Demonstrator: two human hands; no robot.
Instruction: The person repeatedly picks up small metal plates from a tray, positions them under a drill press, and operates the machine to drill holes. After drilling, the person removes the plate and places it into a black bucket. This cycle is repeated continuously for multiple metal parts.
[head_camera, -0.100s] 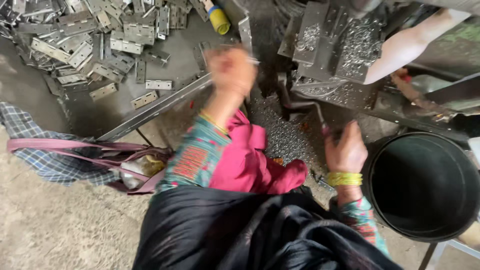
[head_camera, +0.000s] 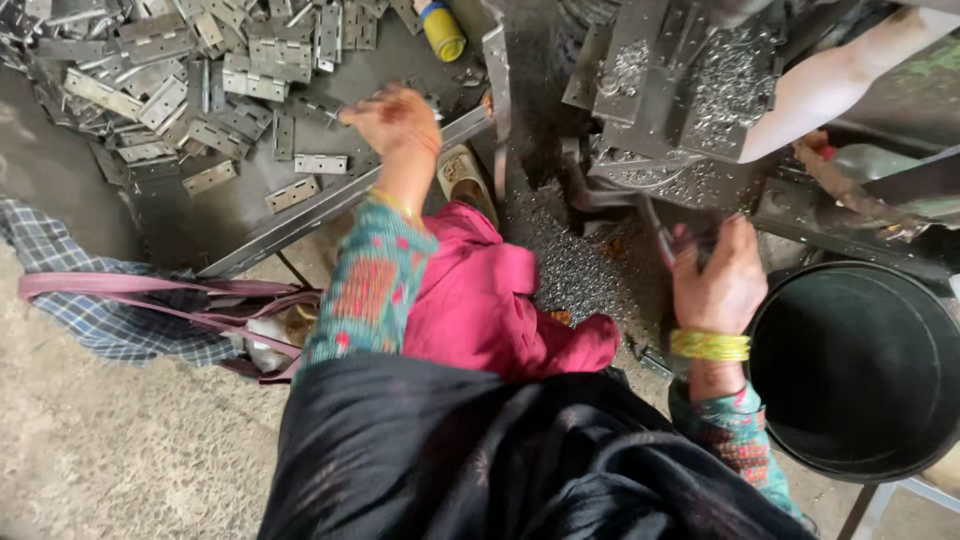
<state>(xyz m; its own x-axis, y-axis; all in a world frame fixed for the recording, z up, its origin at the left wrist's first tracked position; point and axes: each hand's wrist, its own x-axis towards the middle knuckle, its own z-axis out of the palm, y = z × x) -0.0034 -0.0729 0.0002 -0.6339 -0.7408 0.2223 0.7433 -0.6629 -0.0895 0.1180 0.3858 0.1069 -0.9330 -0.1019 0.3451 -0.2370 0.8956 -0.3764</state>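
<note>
Far left: a heap of flat grey metal hinges (head_camera: 190, 90) lies on a dark sheet-metal tray (head_camera: 250, 205). At the far edge of the tray, a yellow cylindrical container with a blue cap (head_camera: 441, 30) lies on its side; any label is too small to make out. Near left on the concrete floor: a pink-strapped bag (head_camera: 170, 300) resting on a blue checked cloth (head_camera: 60, 260). Near right: a large black bucket (head_camera: 860, 370), round and open-topped.

Left hand (head_camera: 395, 120) is over the near edge of the hinge heap, fingers curled around something small; blurred, so what it holds cannot be told. Right hand (head_camera: 718, 280), with yellow bangles at the wrist, has its fingers closed round a dark lever handle (head_camera: 665, 240) of the grey machine (head_camera: 680, 90), which is strewn with bright metal shavings. More shavings cover the floor (head_camera: 575, 265) between the two hands.

Against the earlier frame: the left hand has shifted left and farther out, towards the hinges. The right hand has risen onto the lever, nearer the machine. Another person's bare arm (head_camera: 850, 80) stays at the far right over the machine.
</note>
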